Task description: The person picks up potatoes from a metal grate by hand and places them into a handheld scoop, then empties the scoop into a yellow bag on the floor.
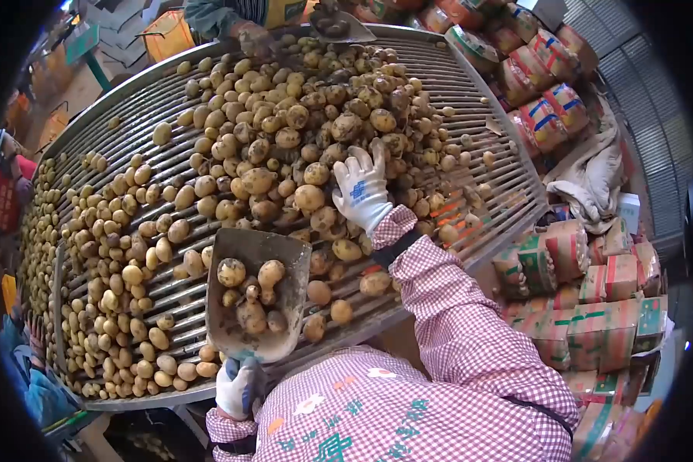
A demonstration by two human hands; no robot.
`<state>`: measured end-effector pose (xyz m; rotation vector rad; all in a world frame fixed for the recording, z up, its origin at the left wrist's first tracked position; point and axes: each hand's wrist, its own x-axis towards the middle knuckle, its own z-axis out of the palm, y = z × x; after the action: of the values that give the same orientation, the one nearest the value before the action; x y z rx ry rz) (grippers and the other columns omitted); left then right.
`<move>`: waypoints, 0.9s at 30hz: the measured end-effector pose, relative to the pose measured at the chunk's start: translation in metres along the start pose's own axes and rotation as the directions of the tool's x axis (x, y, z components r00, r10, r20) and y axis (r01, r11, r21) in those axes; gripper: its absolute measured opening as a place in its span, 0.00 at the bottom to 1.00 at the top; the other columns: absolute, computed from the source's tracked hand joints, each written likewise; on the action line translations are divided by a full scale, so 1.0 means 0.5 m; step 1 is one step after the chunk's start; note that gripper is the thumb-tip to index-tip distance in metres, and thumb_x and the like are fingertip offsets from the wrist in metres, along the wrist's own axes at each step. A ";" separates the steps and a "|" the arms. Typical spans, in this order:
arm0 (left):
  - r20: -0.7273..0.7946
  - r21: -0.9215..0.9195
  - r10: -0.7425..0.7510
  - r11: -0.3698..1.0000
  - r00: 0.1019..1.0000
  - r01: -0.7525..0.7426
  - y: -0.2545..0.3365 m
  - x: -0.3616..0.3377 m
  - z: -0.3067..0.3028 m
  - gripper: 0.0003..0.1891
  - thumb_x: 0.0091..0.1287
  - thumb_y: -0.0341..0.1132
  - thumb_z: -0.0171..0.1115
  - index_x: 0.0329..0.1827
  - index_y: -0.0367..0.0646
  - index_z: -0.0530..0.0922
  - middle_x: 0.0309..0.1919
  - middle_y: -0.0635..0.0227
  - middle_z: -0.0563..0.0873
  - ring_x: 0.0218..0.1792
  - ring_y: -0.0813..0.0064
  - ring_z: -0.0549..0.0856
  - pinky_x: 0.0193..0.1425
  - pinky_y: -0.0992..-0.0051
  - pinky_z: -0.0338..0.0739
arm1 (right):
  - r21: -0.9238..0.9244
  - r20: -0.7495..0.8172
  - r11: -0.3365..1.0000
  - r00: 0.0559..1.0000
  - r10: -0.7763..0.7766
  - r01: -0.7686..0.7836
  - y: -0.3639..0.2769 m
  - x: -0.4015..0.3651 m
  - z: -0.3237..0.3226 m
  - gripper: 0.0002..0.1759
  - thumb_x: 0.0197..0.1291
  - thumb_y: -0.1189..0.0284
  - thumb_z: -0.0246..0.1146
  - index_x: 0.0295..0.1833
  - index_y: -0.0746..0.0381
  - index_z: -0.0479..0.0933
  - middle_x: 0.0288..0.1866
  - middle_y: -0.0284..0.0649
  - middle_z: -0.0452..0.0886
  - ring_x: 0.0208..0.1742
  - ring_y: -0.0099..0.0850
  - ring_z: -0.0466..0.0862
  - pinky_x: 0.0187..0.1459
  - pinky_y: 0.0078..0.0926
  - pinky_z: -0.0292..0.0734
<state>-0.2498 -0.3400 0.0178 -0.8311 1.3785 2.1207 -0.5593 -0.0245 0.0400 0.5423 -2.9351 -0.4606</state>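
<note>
My left hand [237, 387], in a white glove with blue-grey on it, is closed at the near end of a metal scoop [294, 266]; the handle is mostly hidden. Several potatoes [252, 316] of mixed size lie in the scoop, which rests over the slatted table. Farther out, my right hand [360, 187], in a white glove with blue print, reaches onto the heap of potatoes [285, 138]. Its fingers are stretched apart and touch the muddy potatoes, with nothing visibly gripped.
Potatoes spread leftward over the slatted metal table [470, 77], which has a raised rim. Across it, another person's hand [256, 40] is at the heap, near a second scoop [343, 27]. Packed cartons [604, 331] and bags [547, 115] are stacked on the right.
</note>
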 end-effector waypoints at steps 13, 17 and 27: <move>0.027 0.079 0.042 0.996 0.999 -0.044 -0.010 0.003 0.079 0.12 0.76 0.33 0.63 0.56 0.36 0.80 0.43 0.71 0.87 0.37 0.83 0.83 0.40 0.80 0.77 | 0.722 -0.348 0.688 0.898 0.270 0.073 -0.016 -0.166 -0.022 0.28 0.56 0.58 0.73 0.57 0.62 0.76 0.51 0.44 0.80 0.61 0.45 0.78 0.79 0.55 0.50; 0.010 0.115 -0.015 0.993 1.000 0.014 -0.038 0.022 0.089 0.12 0.76 0.34 0.64 0.55 0.36 0.80 0.44 0.71 0.87 0.38 0.82 0.83 0.42 0.79 0.78 | 0.761 -0.341 0.612 0.936 0.091 0.218 -0.070 -0.224 -0.053 0.33 0.58 0.55 0.72 0.63 0.62 0.76 0.57 0.47 0.79 0.64 0.47 0.77 0.80 0.53 0.51; -0.008 0.164 -0.004 0.986 1.000 0.005 -0.049 0.023 0.161 0.12 0.77 0.36 0.63 0.53 0.36 0.80 0.34 0.72 0.86 0.29 0.83 0.81 0.33 0.80 0.74 | 0.658 -0.301 0.753 0.915 0.269 -0.005 0.162 -0.228 0.037 0.28 0.64 0.61 0.67 0.65 0.65 0.74 0.63 0.51 0.79 0.64 0.49 0.77 0.69 0.53 0.67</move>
<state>-0.2600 -0.2559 0.0193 -0.7756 1.5301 1.9708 -0.4834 0.0945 0.0409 0.3985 -2.6475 0.6534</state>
